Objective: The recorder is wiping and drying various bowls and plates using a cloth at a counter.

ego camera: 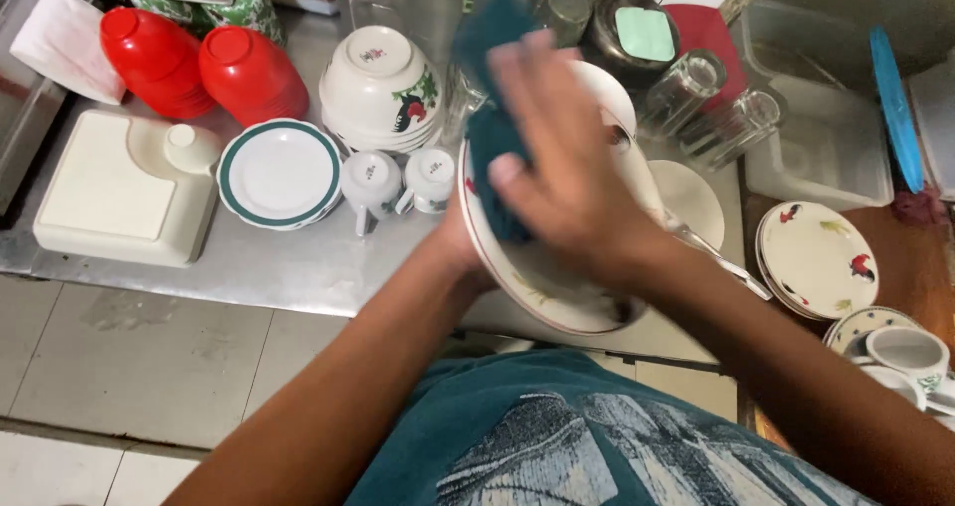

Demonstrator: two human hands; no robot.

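Wiping the inside of the large white plate (557,292) with a dark teal cloth (492,128), we keep the dish tilted up on edge over the metal bench (269,262). Our right hand (567,168) is closed around the cloth, fingers folded over it and pressing it against the plate's face. Our left hand (460,242) is mostly hidden behind the rim; it seems to grip the plate from the back edge, though we cannot tell how far the fingers curl.

To do this well, we judge that the cloth should travel in full sweeps from centre to rim, with the left hand bracing firmly so the plate does not slip or swing into the glasses (711,108) just behind it. A spoon (716,252) lies near the lower right edge, close enough to be knocked.

Around us on the bench sit stacked white bowls (383,88) with a flower pattern, two small cups (398,183), a green-rimmed saucer (281,173), two red tumblers (204,63) upside down, and a cream tray (124,188). Rooster-patterned plates (816,257) lie to the right.
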